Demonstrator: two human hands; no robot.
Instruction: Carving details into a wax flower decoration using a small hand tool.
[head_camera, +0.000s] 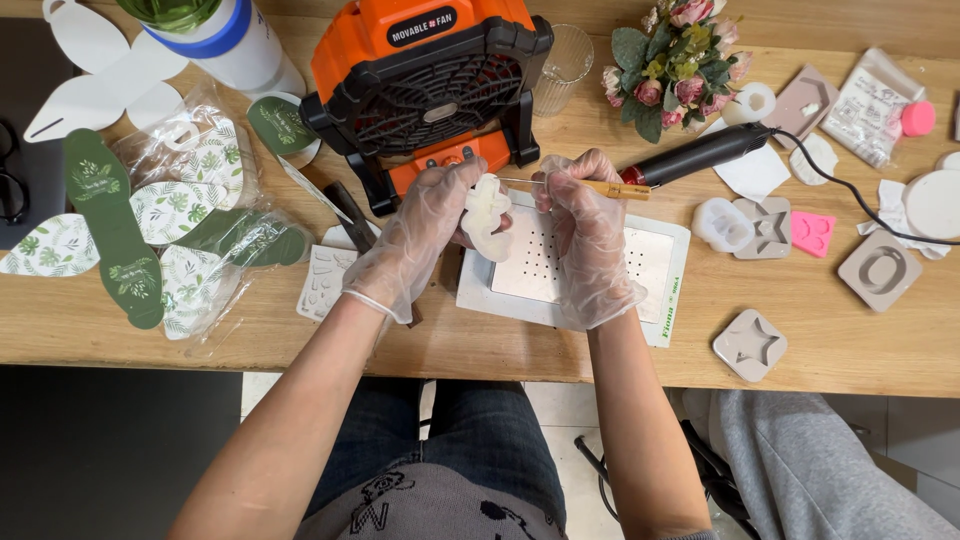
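The gloved left hand (415, 235) pinches a small white cast piece (487, 215) above the perforated white pad (560, 262) at the near middle of the table (500, 340), while the gloved right hand (585, 225) grips a black corded rotary tool (690, 155), its tip at the piece. This looks like trimming or smoothing an edge, which seems to call for a steady tip and small turns. The contact point and the piece's far side are hidden by fingers.

left hand (412, 240) + right hand (590, 240): thin clear disposable gloves | forearms bare, no sleeves | dark jeans | grey top, black print
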